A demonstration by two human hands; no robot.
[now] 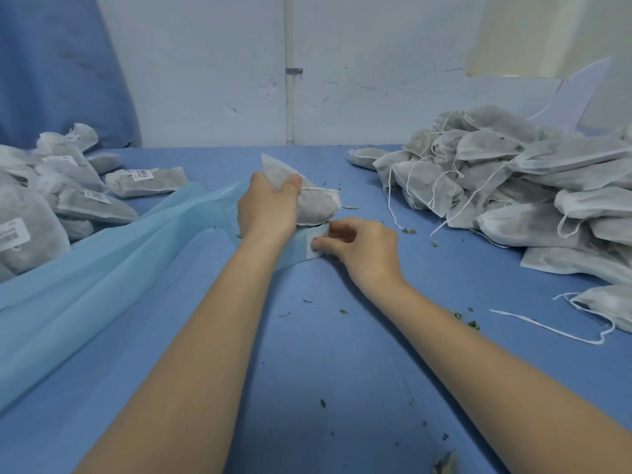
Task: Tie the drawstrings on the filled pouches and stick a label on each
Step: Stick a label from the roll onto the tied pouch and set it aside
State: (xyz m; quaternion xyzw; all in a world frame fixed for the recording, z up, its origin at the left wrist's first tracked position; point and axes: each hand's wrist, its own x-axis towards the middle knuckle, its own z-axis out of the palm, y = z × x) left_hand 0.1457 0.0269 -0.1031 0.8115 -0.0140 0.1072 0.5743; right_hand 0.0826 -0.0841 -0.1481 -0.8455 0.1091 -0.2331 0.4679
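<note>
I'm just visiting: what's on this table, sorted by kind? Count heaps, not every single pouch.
Heaps of pouches: 2, the labelled heap and the unlabelled heap
Pouch in the left hand: 1
Label pinched by the right hand: 1
Blue backing strip: 1
Total: 5

Both bare forearms reach up from the lower frame toward its centre, converging. The left hand [266, 206] sits just above centre, back to the camera, fingers and thumb curled in a grip on a pouch [316, 203]. The right hand [359, 249], just below and right, pinches a label [315, 247] between thumb and fingertips.
</note>
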